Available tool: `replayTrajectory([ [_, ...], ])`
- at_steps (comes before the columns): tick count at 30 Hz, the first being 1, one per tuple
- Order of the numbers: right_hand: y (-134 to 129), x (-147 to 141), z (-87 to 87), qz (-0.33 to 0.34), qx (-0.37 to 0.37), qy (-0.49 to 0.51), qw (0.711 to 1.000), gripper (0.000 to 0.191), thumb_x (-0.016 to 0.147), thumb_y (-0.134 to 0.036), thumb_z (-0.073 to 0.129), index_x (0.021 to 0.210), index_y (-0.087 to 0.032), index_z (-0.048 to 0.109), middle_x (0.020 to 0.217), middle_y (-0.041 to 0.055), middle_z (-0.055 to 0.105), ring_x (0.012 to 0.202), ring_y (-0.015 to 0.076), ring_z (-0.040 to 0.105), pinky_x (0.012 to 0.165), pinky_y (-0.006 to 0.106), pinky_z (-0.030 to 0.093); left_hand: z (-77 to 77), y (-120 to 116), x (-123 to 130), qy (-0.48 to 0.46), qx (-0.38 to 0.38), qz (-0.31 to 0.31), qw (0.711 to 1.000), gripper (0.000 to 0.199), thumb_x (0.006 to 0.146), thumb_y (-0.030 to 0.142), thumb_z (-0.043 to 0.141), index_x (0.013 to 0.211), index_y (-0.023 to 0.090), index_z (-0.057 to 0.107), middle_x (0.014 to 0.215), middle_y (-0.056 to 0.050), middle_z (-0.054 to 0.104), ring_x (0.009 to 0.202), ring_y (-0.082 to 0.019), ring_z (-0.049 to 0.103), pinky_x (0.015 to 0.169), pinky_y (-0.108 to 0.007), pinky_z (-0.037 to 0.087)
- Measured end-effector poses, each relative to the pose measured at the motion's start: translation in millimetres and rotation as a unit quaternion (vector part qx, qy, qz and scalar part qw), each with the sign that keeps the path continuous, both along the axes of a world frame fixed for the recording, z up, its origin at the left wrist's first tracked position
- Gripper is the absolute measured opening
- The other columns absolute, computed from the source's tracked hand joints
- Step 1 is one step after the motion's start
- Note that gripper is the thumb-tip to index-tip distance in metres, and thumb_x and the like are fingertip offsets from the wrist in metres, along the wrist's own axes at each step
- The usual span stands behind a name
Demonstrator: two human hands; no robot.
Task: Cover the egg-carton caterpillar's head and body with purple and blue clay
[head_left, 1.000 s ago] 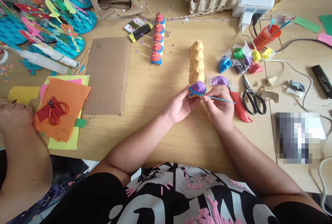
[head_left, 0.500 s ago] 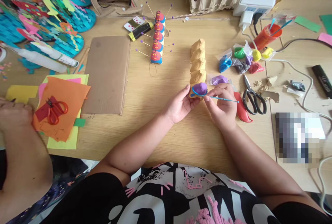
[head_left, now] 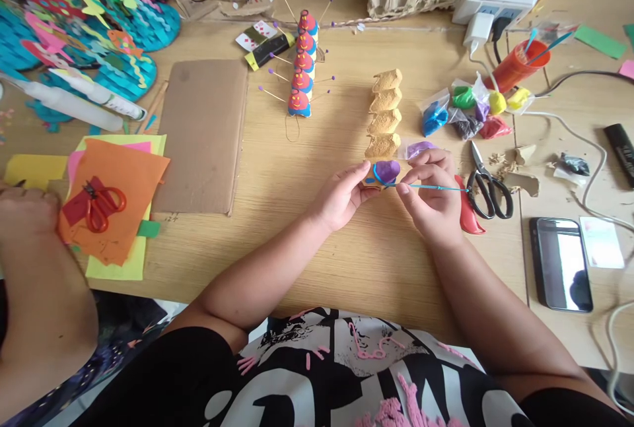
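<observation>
Tilted further, the strip [head_left: 385,119] sits clasped in my left hand [head_left: 338,198]; my right hand [head_left: 432,201] pinches the tool [head_left: 438,187], tip unclear.

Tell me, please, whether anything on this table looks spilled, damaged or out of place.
Loose crumbs and torn scraps lie beside the black-handled scissors, like unswept offcuts. The cardboard box at the back has a ragged hole, apparently torn rather than neatly cut. I see no liquid spill.

A wooden table [head_left: 297,255] carries cardboard [head_left: 201,136], black-handled scissors [head_left: 488,186] and a phone [head_left: 562,265].
</observation>
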State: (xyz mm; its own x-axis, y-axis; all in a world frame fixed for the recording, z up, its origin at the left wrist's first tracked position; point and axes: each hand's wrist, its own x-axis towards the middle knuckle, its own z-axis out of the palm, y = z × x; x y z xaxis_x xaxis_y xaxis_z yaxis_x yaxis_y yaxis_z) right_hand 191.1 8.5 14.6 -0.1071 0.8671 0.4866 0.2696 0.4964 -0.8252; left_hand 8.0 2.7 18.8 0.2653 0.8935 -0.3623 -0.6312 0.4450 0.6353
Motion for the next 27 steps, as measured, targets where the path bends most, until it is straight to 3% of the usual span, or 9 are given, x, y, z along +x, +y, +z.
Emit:
replayTrajectory([
  [6, 2.5, 3.7, -4.3, 0.041, -0.021, 0.002, 0.999, 0.021, 0.088, -0.046, 0.083, 0.088, -0.029, 0.072, 0.115, 0.0054, 0.061, 0.118, 0.0293, 0.060, 0.117, 0.063, 0.045, -1.3, 0.3, -1.3, 0.011, 0.005, 0.004, 1.000, 0.023, 0.093, 0.041, 0.077, 0.096, 0.019, 0.083, 0.099, -0.004, 0.083, 0.091, -0.015, 0.076, 0.085, -0.027, 0.054],
  [16, 3.2, 4.8, -7.0, 0.043, -0.031, 0.004, 0.999, 0.020, 0.086, -0.045, 0.085, 0.090, -0.029, 0.074, 0.117, 0.0062, 0.061, 0.123, 0.0299, 0.059, 0.119, 0.060, 0.043, -0.9, 0.3, -1.7, 0.024, 0.011, 0.001, 1.000, 0.024, 0.092, 0.043, 0.078, 0.096, 0.019, 0.082, 0.101, -0.005, 0.083, 0.095, -0.016, 0.076, 0.087, -0.026, 0.057],
  [27, 3.6, 3.4, -7.0, 0.036, -0.017, -0.007, 0.999, 0.022, 0.086, -0.046, 0.086, 0.089, -0.029, 0.072, 0.117, 0.0050, 0.058, 0.123, 0.0296, 0.059, 0.119, 0.060, 0.042, -1.6, -0.8, -1.9, 0.007, 0.012, 0.004, 1.000, 0.022, 0.092, 0.041, 0.079, 0.091, 0.019, 0.082, 0.094, -0.003, 0.082, 0.086, -0.014, 0.074, 0.081, -0.026, 0.055],
])
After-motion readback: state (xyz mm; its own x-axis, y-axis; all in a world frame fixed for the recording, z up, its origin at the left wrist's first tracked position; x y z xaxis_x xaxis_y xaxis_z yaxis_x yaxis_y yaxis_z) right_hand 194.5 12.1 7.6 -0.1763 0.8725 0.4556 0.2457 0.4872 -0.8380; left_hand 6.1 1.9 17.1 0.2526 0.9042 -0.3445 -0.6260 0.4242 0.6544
